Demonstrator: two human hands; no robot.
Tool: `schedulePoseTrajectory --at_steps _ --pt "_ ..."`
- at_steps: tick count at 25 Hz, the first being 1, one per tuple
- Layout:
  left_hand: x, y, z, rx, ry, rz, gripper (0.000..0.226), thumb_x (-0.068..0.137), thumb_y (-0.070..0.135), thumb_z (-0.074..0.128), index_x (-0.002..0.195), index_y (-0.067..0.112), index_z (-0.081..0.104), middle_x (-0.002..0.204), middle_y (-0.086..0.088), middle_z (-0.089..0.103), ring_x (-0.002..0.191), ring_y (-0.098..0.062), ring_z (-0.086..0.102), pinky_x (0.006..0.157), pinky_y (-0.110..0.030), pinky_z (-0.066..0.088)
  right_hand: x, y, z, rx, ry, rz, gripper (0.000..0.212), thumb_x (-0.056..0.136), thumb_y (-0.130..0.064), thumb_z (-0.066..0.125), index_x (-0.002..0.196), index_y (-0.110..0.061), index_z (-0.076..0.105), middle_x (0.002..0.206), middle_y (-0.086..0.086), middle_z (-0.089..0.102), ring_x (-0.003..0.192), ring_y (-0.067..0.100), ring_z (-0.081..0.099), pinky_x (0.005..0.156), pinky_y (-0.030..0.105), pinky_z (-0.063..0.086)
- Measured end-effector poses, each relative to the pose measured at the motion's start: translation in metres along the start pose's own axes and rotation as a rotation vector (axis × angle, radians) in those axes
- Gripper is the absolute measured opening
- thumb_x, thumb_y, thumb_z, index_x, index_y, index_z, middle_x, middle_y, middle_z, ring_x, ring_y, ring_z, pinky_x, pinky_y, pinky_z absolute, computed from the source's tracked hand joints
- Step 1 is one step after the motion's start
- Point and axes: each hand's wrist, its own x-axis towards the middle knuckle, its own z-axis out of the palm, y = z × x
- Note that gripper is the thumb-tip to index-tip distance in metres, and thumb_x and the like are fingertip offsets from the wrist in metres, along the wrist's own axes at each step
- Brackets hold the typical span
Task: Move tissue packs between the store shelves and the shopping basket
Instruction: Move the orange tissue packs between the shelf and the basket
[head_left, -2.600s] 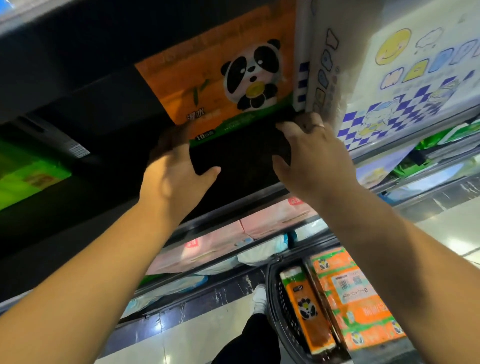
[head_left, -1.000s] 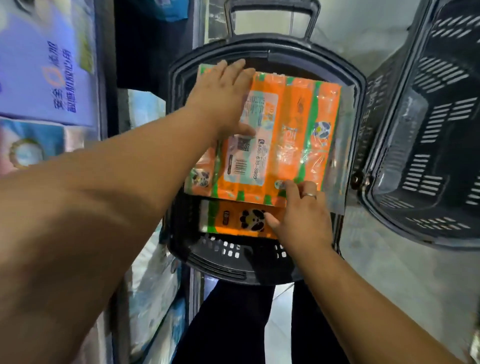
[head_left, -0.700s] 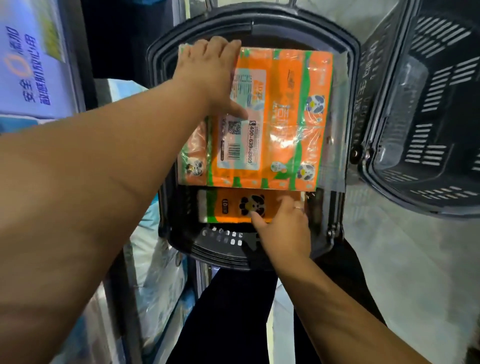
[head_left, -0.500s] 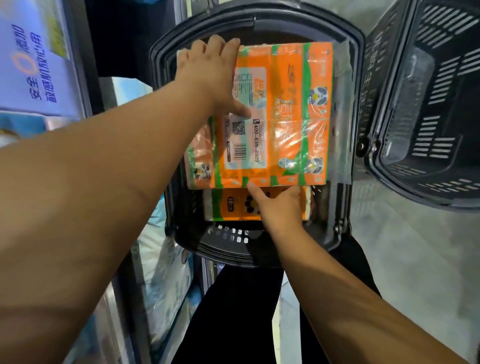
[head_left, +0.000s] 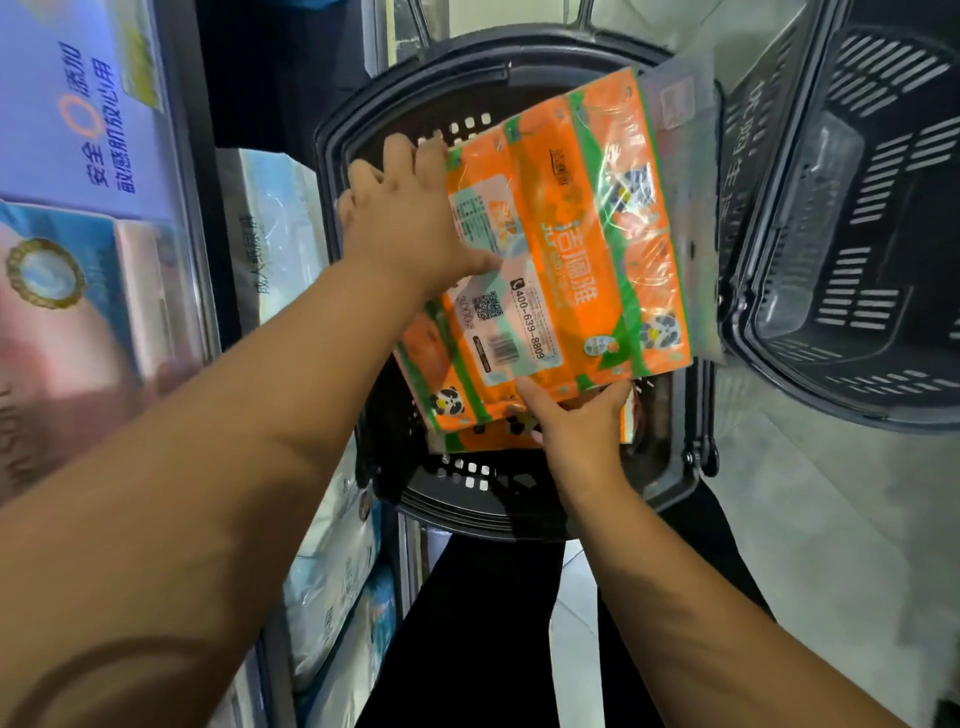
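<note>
The orange tissue pack hangs tilted over the shopping basket — left hand gripping its nine o'clock edge, right hand pinching at six. Level it, keep both holds firm, and clear the smaller pack beneath.

You're in a shop aisle: shelves of packaged tissue goods on your left, black shopping baskets on the right.

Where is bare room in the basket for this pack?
The basket is bare at its far end, beyond the left hand gripping the big pack. Near end crowded: a smaller pack under the right hand. The second basket looks empty.
</note>
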Motion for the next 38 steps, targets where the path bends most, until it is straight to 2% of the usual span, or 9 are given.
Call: schedulePoseTrajectory --at_steps 5,10,15,19,23,30,33,36,38 --pt "-0.034 -0.008 -0.008 -0.158 0.063 -0.085 0.1 0.062 0.064 0.076 0.141 0.024 0.03 0.134 -0.008 0.036 0.122 -0.033 0.037 0.096 -0.048 0.038 -0.026 -0.022 -0.025 0.047 0.097 -0.151 0.092 0.068 -0.029 0.085 0.138 -0.027 0.025 0.138 0.004 0.049 0.119 0.014 0.056 0.103 0.039 0.047" --pt "-0.081 -0.01 0.03 -0.374 -0.057 -0.313 0.096 0.066 0.05 0.081 0.14 0.015 0.03 0.133 -0.013 0.037 0.123 -0.036 0.04 0.103 -0.043 0.03 0.001 -0.06 -0.055 -0.14 0.054 -0.342 0.091 0.067 -0.006 0.082 0.14 -0.016 0.027 0.13 0.006 0.056 0.109 0.012 0.064 0.095 0.042 0.054" --pt "-0.097 -0.02 0.08 -0.519 -0.183 -0.481 0.097 0.066 0.053 0.08 0.139 0.014 0.031 0.131 -0.014 0.037 0.119 -0.037 0.042 0.103 -0.043 0.035 0.041 -0.063 -0.05 -0.642 -0.033 -0.354 0.115 0.055 -0.032 0.085 0.148 -0.032 0.018 0.139 0.003 0.044 0.125 0.027 0.049 0.102 0.048 0.045" --pt "-0.09 -0.026 0.091 -0.695 -0.125 -0.411 0.1 0.068 0.032 0.085 0.142 0.014 0.021 0.138 -0.011 0.032 0.122 -0.029 0.045 0.099 -0.032 0.037 0.057 -0.051 -0.05 -0.643 -0.11 -0.285 0.127 0.052 -0.03 0.091 0.147 -0.042 0.007 0.144 0.003 0.038 0.126 0.026 0.05 0.1 0.05 0.047" --pt "-0.085 -0.028 0.083 -0.744 -0.175 -0.363 0.118 0.07 0.024 0.084 0.151 0.026 -0.003 0.149 -0.007 0.03 0.127 -0.026 0.046 0.105 -0.042 0.038 0.052 -0.055 -0.056 -0.546 -0.182 -0.256 0.131 0.056 -0.016 0.091 0.142 -0.056 0.001 0.144 0.0 0.048 0.121 0.025 0.058 0.094 0.055 0.051" --pt "-0.159 -0.014 0.025 -0.842 -0.053 -0.413 0.118 0.066 0.032 0.087 0.149 0.028 0.002 0.145 -0.003 0.031 0.125 -0.021 0.044 0.101 -0.034 0.037 -0.03 -0.123 -0.084 -0.67 -0.23 -0.35 0.112 0.069 -0.008 0.085 0.146 -0.038 0.01 0.104 -0.025 0.053 0.082 -0.007 0.057 0.079 0.029 0.048" --pt "-0.201 -0.004 -0.016 -0.888 0.045 -0.474 0.119 0.062 0.04 0.086 0.147 0.033 0.003 0.144 0.0 0.034 0.126 -0.024 0.046 0.103 -0.049 0.042 -0.075 -0.163 -0.095 -0.749 -0.289 -0.431 0.112 0.068 -0.015 0.086 0.145 -0.042 0.01 0.119 -0.02 0.053 0.092 0.001 0.06 0.083 0.032 0.049" --pt "-0.244 0.011 -0.061 -0.945 0.143 -0.548 0.116 0.065 0.036 0.086 0.148 0.031 0.005 0.145 0.002 0.033 0.124 -0.019 0.047 0.1 -0.04 0.042 -0.116 -0.199 -0.102 -0.838 -0.369 -0.545 0.112 0.066 -0.019 0.088 0.143 -0.045 0.01 0.128 -0.017 0.054 0.109 0.01 0.059 0.094 0.045 0.051" --pt "-0.273 0.022 -0.091 -0.953 0.225 -0.619 0.115 0.065 0.038 0.086 0.148 0.03 0.007 0.146 0.001 0.033 0.122 -0.021 0.049 0.099 -0.042 0.044 -0.148 -0.227 -0.107 -0.871 -0.446 -0.628 0.111 0.067 -0.018 0.087 0.145 -0.04 0.011 0.12 -0.019 0.052 0.108 0.009 0.057 0.098 0.044 0.048"
